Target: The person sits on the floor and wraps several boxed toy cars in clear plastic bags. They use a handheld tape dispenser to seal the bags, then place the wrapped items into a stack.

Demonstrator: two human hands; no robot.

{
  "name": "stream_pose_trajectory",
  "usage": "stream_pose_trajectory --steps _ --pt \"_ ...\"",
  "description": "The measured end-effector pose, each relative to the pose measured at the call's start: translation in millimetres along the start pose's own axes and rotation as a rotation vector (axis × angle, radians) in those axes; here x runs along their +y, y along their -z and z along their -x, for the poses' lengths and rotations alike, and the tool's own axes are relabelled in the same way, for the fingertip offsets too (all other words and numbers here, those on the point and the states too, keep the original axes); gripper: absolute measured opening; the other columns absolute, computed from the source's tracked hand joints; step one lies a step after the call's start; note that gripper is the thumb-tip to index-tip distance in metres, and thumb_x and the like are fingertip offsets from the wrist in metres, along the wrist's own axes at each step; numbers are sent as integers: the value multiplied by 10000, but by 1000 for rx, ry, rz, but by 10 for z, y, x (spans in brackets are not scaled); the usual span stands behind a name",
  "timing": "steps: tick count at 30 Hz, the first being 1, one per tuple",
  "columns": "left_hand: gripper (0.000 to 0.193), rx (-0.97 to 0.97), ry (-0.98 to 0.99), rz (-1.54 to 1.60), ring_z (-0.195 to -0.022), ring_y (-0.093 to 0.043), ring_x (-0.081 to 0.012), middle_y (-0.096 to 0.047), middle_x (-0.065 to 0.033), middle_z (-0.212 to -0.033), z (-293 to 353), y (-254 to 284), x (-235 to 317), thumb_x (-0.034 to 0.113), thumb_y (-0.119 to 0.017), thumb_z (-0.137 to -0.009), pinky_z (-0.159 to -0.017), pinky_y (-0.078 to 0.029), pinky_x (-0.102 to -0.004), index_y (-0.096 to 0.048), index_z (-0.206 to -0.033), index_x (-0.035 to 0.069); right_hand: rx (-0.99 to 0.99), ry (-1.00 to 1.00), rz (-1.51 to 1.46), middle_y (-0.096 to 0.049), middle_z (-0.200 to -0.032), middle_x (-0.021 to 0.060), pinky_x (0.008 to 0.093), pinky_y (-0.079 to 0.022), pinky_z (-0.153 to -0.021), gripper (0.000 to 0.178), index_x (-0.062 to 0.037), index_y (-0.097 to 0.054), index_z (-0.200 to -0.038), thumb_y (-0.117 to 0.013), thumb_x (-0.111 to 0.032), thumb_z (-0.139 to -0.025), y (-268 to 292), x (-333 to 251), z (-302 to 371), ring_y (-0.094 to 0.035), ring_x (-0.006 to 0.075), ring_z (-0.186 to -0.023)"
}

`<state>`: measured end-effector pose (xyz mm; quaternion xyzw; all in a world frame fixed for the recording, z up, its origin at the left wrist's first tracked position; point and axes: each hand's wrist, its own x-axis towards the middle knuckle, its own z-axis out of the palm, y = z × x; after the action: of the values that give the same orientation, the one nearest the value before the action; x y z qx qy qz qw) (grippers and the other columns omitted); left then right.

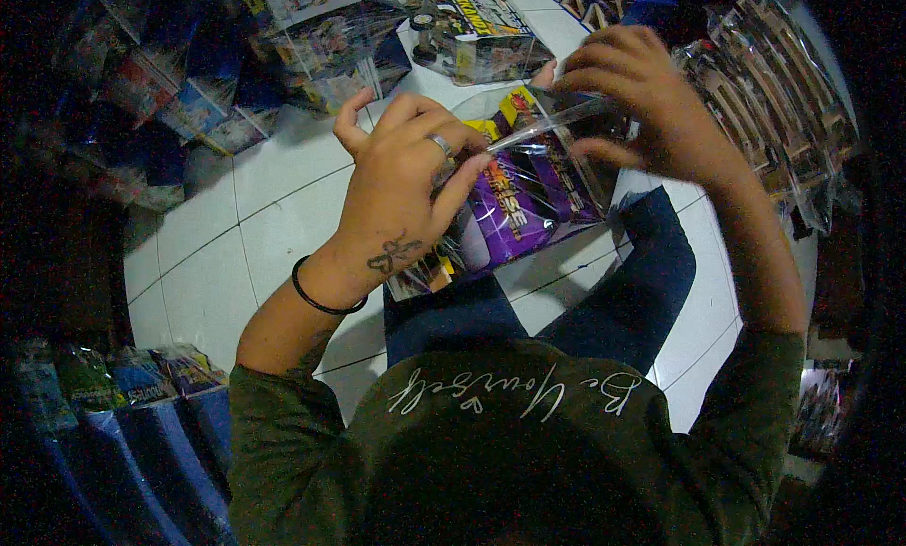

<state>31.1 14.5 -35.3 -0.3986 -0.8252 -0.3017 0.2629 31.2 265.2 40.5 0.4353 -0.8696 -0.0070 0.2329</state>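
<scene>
Film [487, 204] already covers the purple box [528, 227] over the legs [453, 321], but a loose strip [545, 128] stands off it, not yet flat. The left hand [406, 168] pinches one end; the right hand [642, 102] curls near the other, its grip unclear.

Purple-yellow box [528, 201], white dark-gridded floor [193, 272], olive shirt [528, 461], navy trousers [618, 301]

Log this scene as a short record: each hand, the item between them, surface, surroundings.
Left hand: thumb and finger pinching clear film
Right hand: raised at the film's other end; grip unclear
Item: purple-and-yellow package under the film
Surface: white tiled floor
Ahead: box with a vehicle picture
Right side: plastic-wrapped stack
Lower left: blue stack
</scene>
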Motion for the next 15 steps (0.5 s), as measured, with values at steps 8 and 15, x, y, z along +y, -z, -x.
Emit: stream_pose_trajectory --steps 8,15 --pt "160 -168 137 -161 -943 -549 -186 -600 -3 -846 334 494 -94 251 -758 -709 -1025 -185 -488 -659 -735 128 7 76 -95 -599 -903 12 428 -360 -931 234 -107 -628 -892 -696 -158 -673 -472 -110 69 -532 243 -991" --pt "221 -100 49 -103 -1002 -562 -206 -623 -48 -955 -44 246 88 253 -737 -743 -1047 -215 -462 -665 -893 108 -6 106 -73 -597 -875 20 426 -359 -922 206 -95 -620 -861 -697 -143 -677 -387 -144 -37 -525 239 -984"
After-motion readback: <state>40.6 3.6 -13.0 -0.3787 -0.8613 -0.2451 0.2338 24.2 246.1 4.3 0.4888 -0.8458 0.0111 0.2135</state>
